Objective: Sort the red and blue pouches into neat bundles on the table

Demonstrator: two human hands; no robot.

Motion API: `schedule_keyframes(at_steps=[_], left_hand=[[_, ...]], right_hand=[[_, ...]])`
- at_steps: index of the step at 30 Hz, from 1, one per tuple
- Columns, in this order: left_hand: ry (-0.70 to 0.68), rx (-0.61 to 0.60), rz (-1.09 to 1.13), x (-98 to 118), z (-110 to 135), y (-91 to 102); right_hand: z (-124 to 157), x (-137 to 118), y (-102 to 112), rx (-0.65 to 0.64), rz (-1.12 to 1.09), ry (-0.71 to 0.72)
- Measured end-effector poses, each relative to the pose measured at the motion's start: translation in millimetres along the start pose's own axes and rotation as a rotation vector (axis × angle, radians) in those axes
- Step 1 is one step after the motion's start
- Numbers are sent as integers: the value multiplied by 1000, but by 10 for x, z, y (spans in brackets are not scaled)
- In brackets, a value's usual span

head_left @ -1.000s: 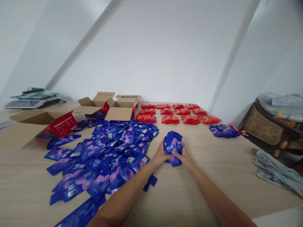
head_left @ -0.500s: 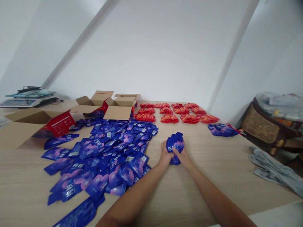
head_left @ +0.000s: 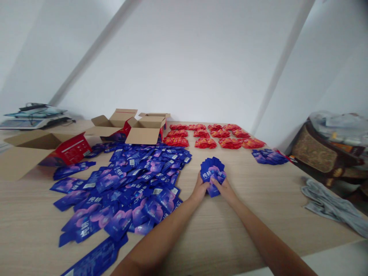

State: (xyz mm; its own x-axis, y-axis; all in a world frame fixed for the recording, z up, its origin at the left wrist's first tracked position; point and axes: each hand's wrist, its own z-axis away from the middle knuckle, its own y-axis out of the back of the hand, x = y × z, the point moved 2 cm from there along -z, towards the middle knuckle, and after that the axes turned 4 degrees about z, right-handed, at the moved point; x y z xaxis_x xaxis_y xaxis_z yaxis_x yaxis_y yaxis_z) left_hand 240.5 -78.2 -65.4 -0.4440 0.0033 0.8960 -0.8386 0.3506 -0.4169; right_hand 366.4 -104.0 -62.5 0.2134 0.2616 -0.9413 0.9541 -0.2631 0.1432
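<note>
Between both hands is a fanned stack of blue sachets [head_left: 212, 168], printed with pink shapes and white characters. My left hand [head_left: 200, 188] grips its left side, and my right hand [head_left: 224, 188] grips the right side with the thumb across the front. The fingers behind the stack are hidden. To the left of my hands spreads a large loose pile of the same blue sachets [head_left: 138, 184]. A smaller group of blue sachets [head_left: 269, 156] lies near the table's right edge.
Several bunches of red sachets [head_left: 205, 143] lie in rows along the back. Open cardboard boxes [head_left: 143, 136] stand behind the pile, one more box [head_left: 70, 149] at left. A grey cloth [head_left: 330, 205] lies at right beside a patterned chair [head_left: 316, 149]. Papers and a device [head_left: 34, 119] sit far left.
The held sachets have spread from a tighter bunch into a wider fan, with two printed fronts now showing. Both hands stay at nearly the same place.
</note>
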Motion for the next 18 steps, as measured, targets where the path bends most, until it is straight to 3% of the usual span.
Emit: schedule_keyframes(at_steps=[3, 8, 13, 18], left_hand=[[45, -82, 50, -70, -21, -101], [-13, -165, 29, -26, -169, -161], [145, -74, 123, 68, -279, -144], [385, -108, 357, 134, -264, -101]], right_hand=[[-42, -8, -8, 121, 29, 10], [-227, -29, 66, 213, 73, -16], [-481, -145, 143, 84, 124, -94], [-548, -292, 140, -147, 116, -161]])
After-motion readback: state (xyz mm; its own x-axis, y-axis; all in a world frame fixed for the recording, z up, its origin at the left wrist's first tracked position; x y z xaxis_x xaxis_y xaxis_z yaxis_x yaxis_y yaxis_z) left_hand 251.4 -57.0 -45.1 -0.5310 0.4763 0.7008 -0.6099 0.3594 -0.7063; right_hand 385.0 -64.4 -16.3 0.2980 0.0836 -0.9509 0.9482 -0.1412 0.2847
